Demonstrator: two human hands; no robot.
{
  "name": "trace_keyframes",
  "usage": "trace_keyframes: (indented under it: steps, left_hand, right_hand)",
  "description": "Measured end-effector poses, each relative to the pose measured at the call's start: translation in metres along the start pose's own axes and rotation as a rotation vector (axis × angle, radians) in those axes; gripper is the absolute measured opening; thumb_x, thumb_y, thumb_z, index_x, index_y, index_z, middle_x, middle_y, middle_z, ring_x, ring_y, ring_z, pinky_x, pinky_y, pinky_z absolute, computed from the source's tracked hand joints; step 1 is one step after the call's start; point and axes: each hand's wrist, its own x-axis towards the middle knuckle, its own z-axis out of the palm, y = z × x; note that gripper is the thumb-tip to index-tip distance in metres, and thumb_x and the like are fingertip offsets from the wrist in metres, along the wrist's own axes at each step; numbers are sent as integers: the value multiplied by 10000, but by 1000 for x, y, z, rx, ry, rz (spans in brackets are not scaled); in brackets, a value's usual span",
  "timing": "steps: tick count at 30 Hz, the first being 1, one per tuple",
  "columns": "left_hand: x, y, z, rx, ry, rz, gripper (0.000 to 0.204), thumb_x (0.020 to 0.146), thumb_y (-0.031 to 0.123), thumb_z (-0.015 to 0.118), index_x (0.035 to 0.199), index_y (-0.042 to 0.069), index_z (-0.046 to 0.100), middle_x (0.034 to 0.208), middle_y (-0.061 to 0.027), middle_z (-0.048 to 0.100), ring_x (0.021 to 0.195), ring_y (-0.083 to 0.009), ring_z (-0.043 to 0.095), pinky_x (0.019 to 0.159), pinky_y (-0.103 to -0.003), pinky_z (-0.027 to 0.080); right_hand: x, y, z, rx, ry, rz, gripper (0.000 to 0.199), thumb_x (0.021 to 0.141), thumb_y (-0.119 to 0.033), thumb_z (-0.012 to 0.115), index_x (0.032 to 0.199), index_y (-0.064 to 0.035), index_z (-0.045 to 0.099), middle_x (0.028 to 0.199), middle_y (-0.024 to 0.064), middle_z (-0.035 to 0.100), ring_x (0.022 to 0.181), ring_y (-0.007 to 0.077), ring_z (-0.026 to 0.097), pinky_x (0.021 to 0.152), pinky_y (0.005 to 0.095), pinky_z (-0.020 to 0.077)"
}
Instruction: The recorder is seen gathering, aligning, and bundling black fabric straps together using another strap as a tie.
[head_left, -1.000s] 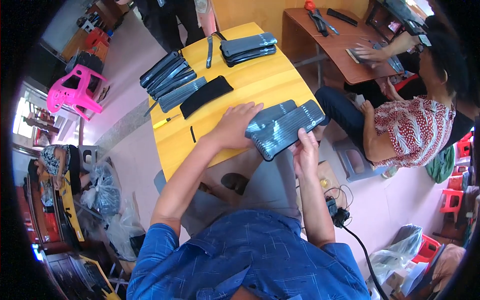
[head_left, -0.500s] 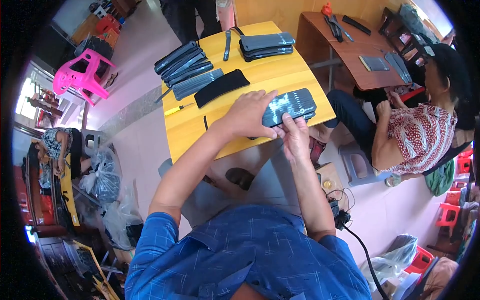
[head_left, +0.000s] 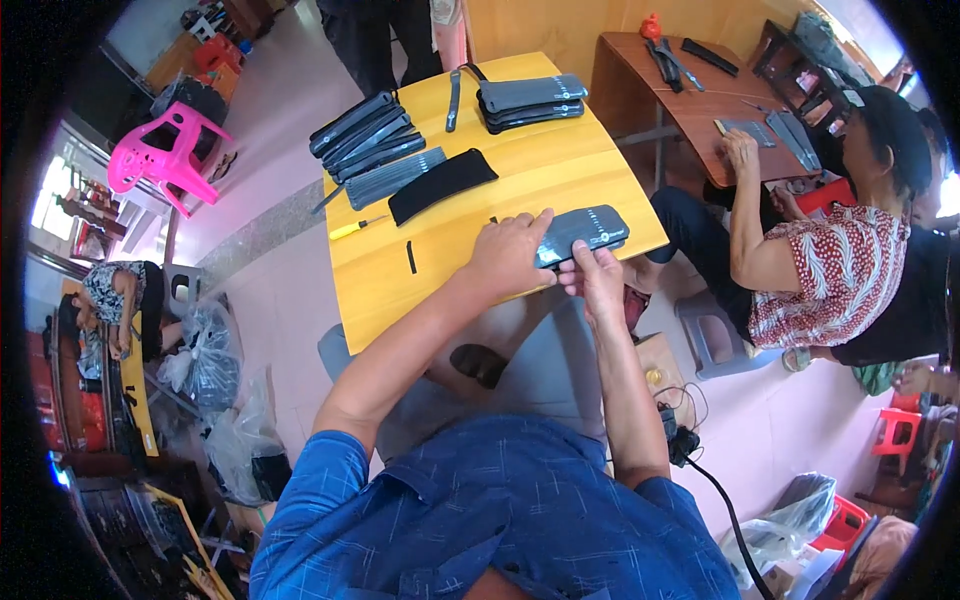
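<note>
Pinched between thumb and fingers of the right hand (head_left: 598,284) is the near edge of glossy dark-grey, ribbed, rectangular pieces (head_left: 592,227), at the near right side of the yellow wood-grained table (head_left: 372,285). Their left end is covered by the left hand (head_left: 506,257); whether its fingers grip cannot be told.

Left hand (head_left: 508,256) touches grey pads (head_left: 588,230) the right hand (head_left: 597,280) pinches.
</note>
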Motion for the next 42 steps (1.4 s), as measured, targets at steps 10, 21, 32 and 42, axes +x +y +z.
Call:
trace_keyframes:
  steps: [10, 21, 32, 42]
  left_hand:
    - [-16, -2, 31, 190, 6, -11, 992, 720, 433, 834, 1523, 83, 368, 1175, -162, 592, 1062, -337, 590, 914, -476, 448]
    - [-19, -2, 32, 122, 86, 73, 945, 811, 527, 718, 1481, -38, 365, 1243, -224, 576, 1103, -378, 579, 933, -507, 436]
    - [20, -22, -6, -90, -384, -272, 898, 623, 645, 791, 1180, -45, 652, 1203, -253, 643, 1152, -396, 604, 971, -458, 498]
    - [4, 2, -9, -66, -298, -102, 571, 672, 449, 814, 998, 27, 610, 1003, -185, 705, 926, -373, 689, 826, -468, 550]
  right_hand:
    - [-20, -43, -5, -886, 48, -387, 265, 906, -250, 708, 745, -55, 630, 605, 63, 620, 511, 192, 579, 518, 361, 458]
    - [53, -82, 11, -1533, -656, -459, 668, 706, -159, 803, 1328, -63, 578, 1306, 193, 620, 1230, 380, 567, 1070, 449, 423]
    - [58, -83, 16, -1618, -747, -379, 606, 646, -223, 877, 1164, -96, 590, 1104, 157, 685, 1072, 364, 649, 919, 434, 512]
    - [28, -85, 12, -1764, -781, -616, 621, 603, -199, 896, 1130, -74, 591, 1075, 150, 663, 1077, 361, 632, 918, 460, 491]
